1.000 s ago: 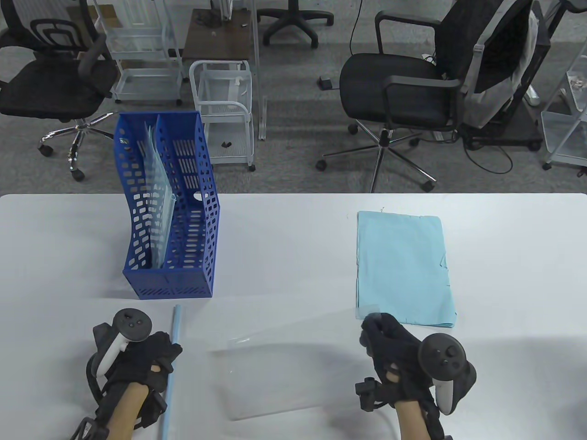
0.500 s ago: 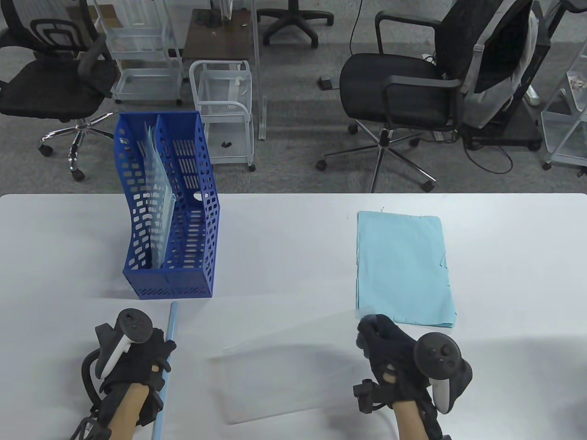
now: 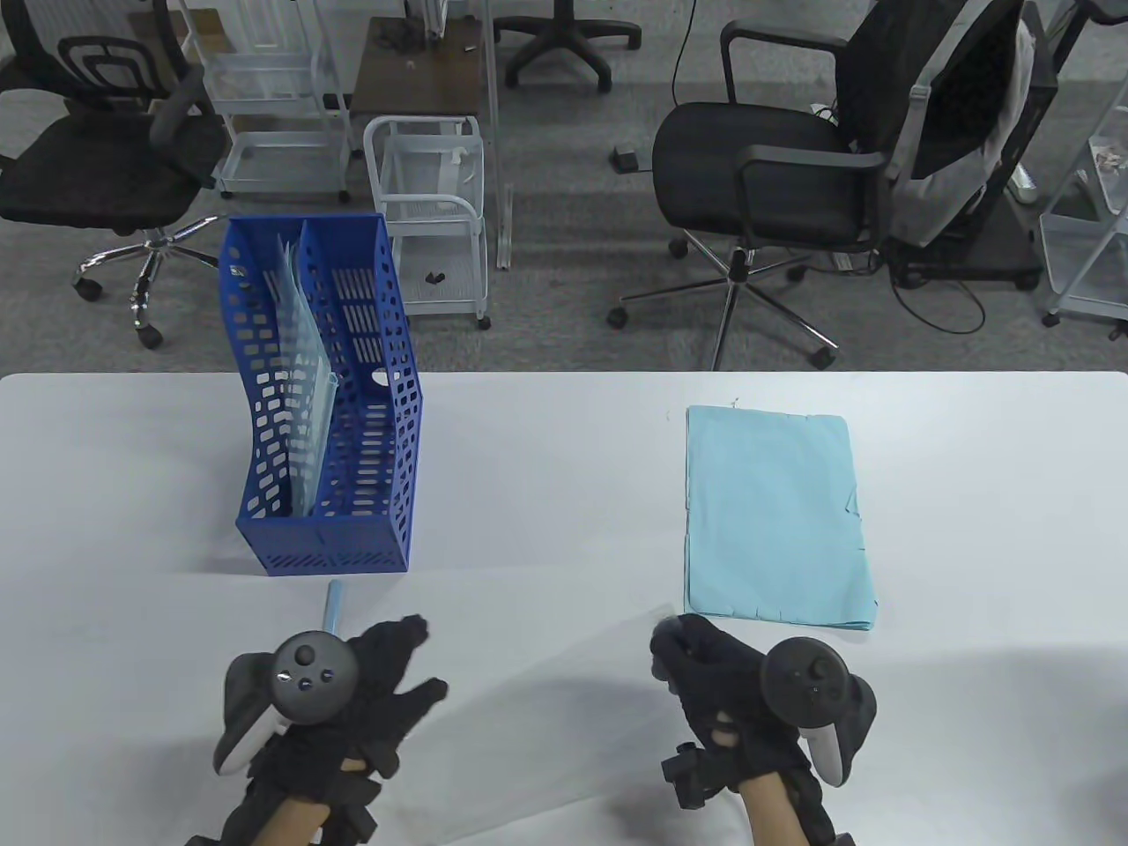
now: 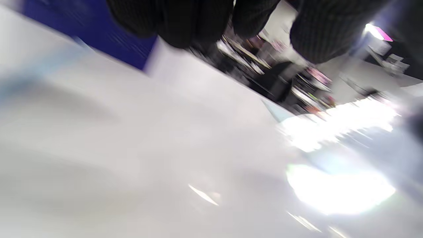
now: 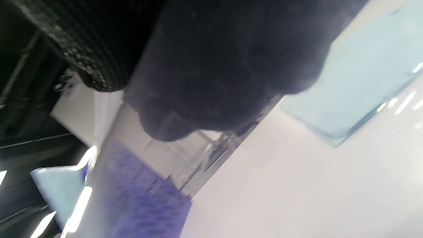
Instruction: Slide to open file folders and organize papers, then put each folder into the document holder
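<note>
A clear plastic folder (image 3: 546, 705) lies near the table's front edge, its far right corner lifted. My right hand (image 3: 674, 643) pinches that corner. My left hand (image 3: 414, 674) hovers over or rests on the folder's left edge with its fingers spread and holds nothing. The light blue slide bar (image 3: 332, 608) lies on the table, mostly hidden under that hand. A stack of light blue papers (image 3: 775, 520) lies flat at the right. The blue document holder (image 3: 352, 493) stands at the left with clear folders in its left slot. The left wrist view is blurred by motion.
The white table (image 3: 546, 476) ends at its far edge, beyond which stand office chairs (image 3: 775, 176) and white trolleys (image 3: 432, 203). In the right wrist view the papers (image 5: 363, 76) and the holder (image 5: 145, 201) show behind my fingers.
My left hand let go of the slide bar, moved right and spread its fingers over the folder's left edge. My right hand drew the pinched corner slightly left and nearer.
</note>
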### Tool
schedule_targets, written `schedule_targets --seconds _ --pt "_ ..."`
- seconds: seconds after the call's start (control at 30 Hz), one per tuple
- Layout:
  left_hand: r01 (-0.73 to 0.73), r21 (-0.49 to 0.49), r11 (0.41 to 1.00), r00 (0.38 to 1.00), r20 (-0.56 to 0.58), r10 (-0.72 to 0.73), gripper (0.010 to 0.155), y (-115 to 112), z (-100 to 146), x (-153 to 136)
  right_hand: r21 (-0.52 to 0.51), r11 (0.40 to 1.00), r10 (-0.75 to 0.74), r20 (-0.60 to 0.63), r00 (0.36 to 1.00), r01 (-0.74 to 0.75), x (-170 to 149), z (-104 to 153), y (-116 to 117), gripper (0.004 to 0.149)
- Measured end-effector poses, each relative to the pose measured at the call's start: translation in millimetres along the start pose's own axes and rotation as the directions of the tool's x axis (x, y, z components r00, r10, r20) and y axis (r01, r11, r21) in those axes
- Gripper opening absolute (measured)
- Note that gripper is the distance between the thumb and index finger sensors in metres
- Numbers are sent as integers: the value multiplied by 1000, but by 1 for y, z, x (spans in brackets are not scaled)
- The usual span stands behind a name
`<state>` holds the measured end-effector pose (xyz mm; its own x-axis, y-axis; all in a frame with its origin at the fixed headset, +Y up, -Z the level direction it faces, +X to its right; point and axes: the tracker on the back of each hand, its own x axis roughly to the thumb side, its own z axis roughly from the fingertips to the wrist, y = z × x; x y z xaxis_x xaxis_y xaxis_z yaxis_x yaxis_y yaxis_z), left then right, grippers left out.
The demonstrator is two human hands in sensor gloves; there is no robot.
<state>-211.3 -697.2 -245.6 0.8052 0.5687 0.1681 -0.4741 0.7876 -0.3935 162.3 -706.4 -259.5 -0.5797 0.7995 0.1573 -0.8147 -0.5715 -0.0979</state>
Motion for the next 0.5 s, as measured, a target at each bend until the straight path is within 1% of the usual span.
schedule_targets --seconds 0.03,0.07,0.13,0.2,0.23,0.27,0.3,0.33,0.37,0.4,0.43,0.5 --pt "-12 -63 998 1000 10 13 82 -5 -5 7 21 1000 -11 29 1000 10 2 0 0 40" --pt "-27 -153 988 999 40 34 82 -9 -12 15 53 998 -35 82 996 30 6 1 0 40" --pt "-85 -270 959 992 71 108 82 -15 -23 24 56 996 -73 154 985 65 11 3 0 40" --pt "-88 -326 941 989 87 123 76 -21 -29 31 50 995 -98 206 974 89 16 4 -2 40" --pt "-85 -334 939 988 93 123 69 -23 -30 33 49 994 -106 222 969 98 17 5 -2 40" --pt "-81 -326 942 988 96 118 60 -26 -31 34 46 993 -115 233 966 107 19 6 -3 40" --pt "-74 -296 952 988 111 111 51 -29 -31 34 51 994 -110 239 965 100 19 6 -4 40" --pt "-72 -228 971 984 140 106 48 -30 -29 33 39 995 -95 238 967 88 19 7 -5 41" --pt "-80 -163 983 983 150 105 47 -30 -27 32 14 996 -83 231 969 82 18 8 -6 47" --pt "-91 -87 992 983 154 103 46 -28 -22 30 -31 997 -65 211 975 73 16 8 -8 57" --pt "-88 -16 996 983 162 89 46 -26 -17 28 -105 993 -36 174 984 55 12 9 -13 66" --pt "-128 73 989 974 197 112 45 -19 -6 24 -206 977 -31 118 993 55 1 8 -23 76"
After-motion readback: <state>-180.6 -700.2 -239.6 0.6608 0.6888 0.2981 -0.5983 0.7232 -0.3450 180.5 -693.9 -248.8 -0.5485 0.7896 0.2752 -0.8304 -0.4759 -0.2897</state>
